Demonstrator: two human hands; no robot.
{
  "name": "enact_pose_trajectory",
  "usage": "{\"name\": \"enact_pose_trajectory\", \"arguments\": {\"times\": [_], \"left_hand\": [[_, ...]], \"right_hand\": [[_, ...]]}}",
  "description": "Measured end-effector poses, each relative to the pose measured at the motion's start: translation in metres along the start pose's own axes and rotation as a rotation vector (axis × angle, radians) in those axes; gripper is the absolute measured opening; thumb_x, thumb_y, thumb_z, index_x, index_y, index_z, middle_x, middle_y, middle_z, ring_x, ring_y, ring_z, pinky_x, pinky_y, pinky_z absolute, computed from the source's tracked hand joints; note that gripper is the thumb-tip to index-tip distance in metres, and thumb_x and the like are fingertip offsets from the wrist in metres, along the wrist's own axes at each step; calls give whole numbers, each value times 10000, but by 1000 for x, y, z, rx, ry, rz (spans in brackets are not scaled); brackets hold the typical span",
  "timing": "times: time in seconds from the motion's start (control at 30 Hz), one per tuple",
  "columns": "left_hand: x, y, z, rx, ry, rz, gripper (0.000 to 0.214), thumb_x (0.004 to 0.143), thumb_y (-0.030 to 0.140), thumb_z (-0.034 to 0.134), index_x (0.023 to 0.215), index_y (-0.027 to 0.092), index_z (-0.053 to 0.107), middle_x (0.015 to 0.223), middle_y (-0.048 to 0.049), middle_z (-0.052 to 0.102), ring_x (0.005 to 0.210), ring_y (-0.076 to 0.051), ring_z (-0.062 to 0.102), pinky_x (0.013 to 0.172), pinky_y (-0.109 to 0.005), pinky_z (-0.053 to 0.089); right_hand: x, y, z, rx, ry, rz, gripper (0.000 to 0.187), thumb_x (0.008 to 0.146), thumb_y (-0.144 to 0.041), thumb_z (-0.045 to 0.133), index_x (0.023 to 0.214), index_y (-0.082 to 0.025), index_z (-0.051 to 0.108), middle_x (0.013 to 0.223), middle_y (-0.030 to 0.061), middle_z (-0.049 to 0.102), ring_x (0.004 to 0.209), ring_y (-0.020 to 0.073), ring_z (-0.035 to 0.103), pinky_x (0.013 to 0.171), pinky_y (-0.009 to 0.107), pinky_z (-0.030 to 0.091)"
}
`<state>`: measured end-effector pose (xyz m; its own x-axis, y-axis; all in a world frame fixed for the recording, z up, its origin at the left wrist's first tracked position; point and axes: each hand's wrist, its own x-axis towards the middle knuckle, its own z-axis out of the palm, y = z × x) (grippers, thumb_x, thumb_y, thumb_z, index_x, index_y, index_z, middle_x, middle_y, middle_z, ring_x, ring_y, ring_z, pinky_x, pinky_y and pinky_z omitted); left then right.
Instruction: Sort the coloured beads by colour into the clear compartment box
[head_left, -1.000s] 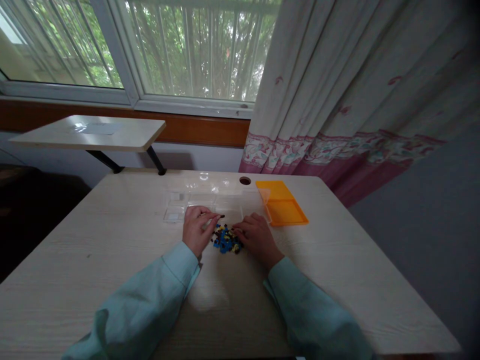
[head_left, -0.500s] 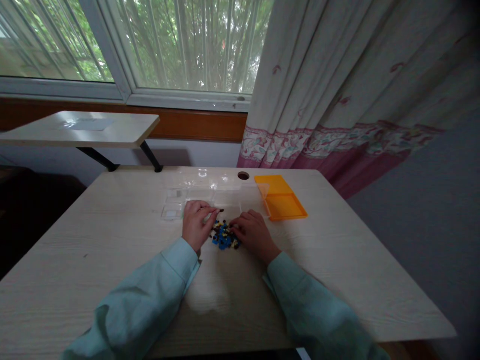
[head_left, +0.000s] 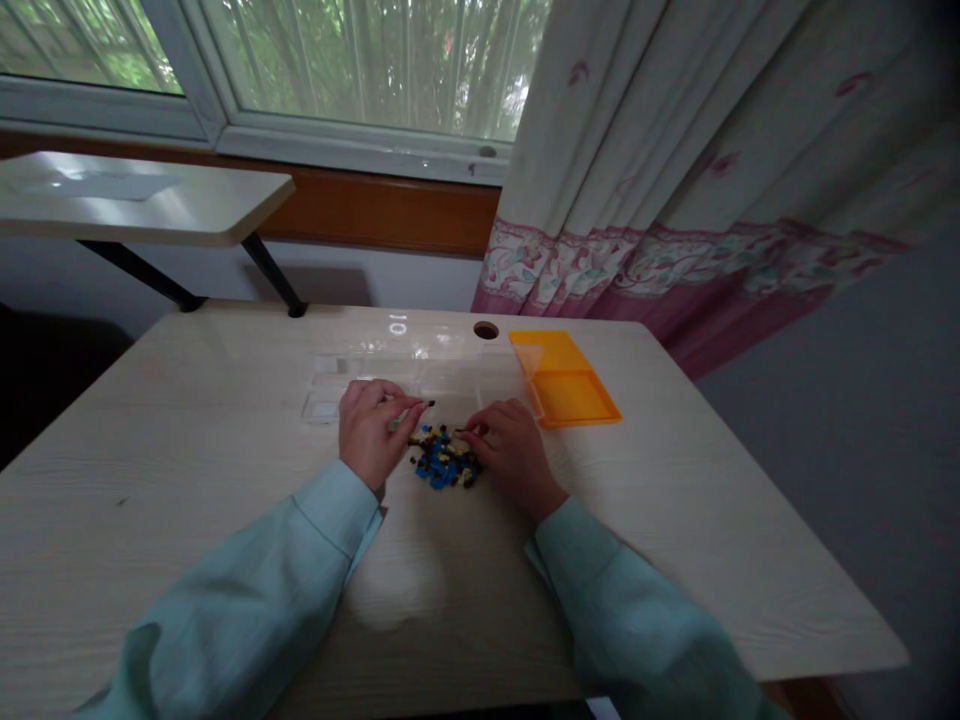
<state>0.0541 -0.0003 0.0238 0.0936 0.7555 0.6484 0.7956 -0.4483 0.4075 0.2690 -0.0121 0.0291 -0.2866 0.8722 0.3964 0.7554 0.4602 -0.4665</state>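
Observation:
A small heap of tiny building bricks [head_left: 444, 462], blue, black and pale yellow, lies on the table between my hands. At its left, my left hand [head_left: 373, 430] is closed in a pinch on a small dark brick [head_left: 430, 403], held just above the heap. My right hand [head_left: 513, 450] reaches in from the right, thumb and forefinger pinched at the heap's upper edge. A sliver of something dark shows at those fingertips, too small to name. Behind both hands lies a clear plastic box [head_left: 450, 375] with compartments, partly covered by my left hand.
An orange two-part tray [head_left: 576, 398] lies at the right end of the clear box. Behind them is a round hole [head_left: 486, 330] in the wooden table [head_left: 660, 540]. A raised shelf [head_left: 225, 205] on black legs stands at the back left, and a curtain [head_left: 637, 200] hangs at the back right.
The camera view has shifted slightly. My left hand has moved a little left, away from the heap, with the dark brick still pinched. My right hand stays by the heap's edge.

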Motion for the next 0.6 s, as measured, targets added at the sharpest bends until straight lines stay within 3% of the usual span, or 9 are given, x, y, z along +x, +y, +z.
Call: {"name": "enact_pose_trajectory", "arguments": {"times": [0.2,0.6], "left_hand": [[0,2,2,-9,-11,-25,161,828,410,616,874,311,734,869,-36,606,894,-213,483,820,-386,380],[-2,2,2,31,-82,-12,205,880,346,546,907,249,724,900,-52,608,905,-208,482,825,-383,385]], "right_hand": [[0,0,0,33,51,15,119,809,-325,665,781,-211,649,756,19,607,806,191,521,788,331,368],[0,-5,-1,73,94,-5,81,807,-270,670,788,-196,645,752,19,607,804,185,524,783,332,387]]}}
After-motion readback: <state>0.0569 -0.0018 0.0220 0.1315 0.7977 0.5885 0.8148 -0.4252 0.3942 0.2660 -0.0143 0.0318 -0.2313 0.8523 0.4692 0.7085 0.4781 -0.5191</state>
